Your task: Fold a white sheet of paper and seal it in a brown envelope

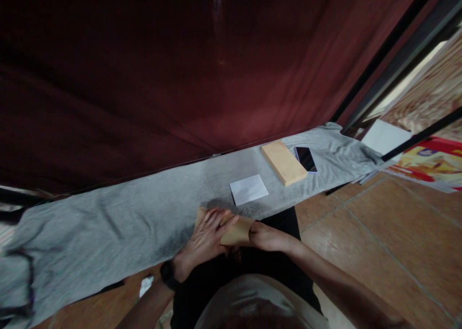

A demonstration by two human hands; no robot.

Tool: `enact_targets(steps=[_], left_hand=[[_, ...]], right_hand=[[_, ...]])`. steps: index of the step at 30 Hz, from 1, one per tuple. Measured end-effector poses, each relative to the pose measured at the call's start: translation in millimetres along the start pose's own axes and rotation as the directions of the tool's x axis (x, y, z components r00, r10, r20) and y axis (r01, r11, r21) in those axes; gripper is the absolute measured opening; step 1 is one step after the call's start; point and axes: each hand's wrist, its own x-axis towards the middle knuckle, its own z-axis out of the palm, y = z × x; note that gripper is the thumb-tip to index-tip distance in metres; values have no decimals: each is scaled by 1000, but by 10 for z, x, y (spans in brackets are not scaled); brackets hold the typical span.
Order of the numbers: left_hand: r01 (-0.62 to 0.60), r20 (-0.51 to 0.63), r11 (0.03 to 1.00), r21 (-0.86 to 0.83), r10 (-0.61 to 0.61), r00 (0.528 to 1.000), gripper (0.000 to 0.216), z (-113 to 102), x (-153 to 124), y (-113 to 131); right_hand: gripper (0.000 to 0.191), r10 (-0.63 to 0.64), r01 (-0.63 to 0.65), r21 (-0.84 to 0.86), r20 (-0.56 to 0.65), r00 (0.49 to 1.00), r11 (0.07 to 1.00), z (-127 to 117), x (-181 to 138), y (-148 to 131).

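Note:
A brown kraft paper piece, which looks like an envelope (236, 231), lies across the bench's near edge, above my lap. On top of its left part rests my left hand (209, 230), palm down with fingers stretched out. My right hand (260, 235) closes around the paper's right end; its fingertips are hidden by the paper. Just beyond my hands lies a white rectangular paper (249, 190), flat on the cloth. A stack of similar tan envelopes (284, 162) sits farther right.
A grey cloth (144, 199) covers the long narrow bench. A phone (306, 159) lies right of the stack. Dark red curtain (180, 78) hangs behind. At the right are a dark metal frame (393, 54), a white sheet (386, 136) and a colourful printed panel (429, 163). Tiled floor (378, 237) lies below.

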Motion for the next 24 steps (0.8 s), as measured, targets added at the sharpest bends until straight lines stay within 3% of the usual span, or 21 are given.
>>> enact_targets(steps=[3,9,12,15,18,24], left_hand=[[59,-30,997,41,-58,998,94,28,-35,-144],[223,-72,971,83,-217,973,93,111,-18,-380],[282,-80,956,83,-275,958,98,142,-19,-454],[329,-89,941,76,-323,942,100,171,-27,-495],[362,-98,929,78,-354,930,102,191,-19,-520],[411,-115,905,109,-399,910,105,218,-2,-553]], right_hand=[[24,52,-54,23,68,996,998,-137,-20,55],[44,33,-16,99,-167,985,995,-272,121,360],[44,30,-84,-111,-418,908,990,-394,230,630],[44,-58,-219,-380,-599,798,899,-515,337,886],[50,-72,-333,-476,-651,756,814,-583,467,1038],[49,53,-517,-534,-660,750,669,-594,764,1055]])
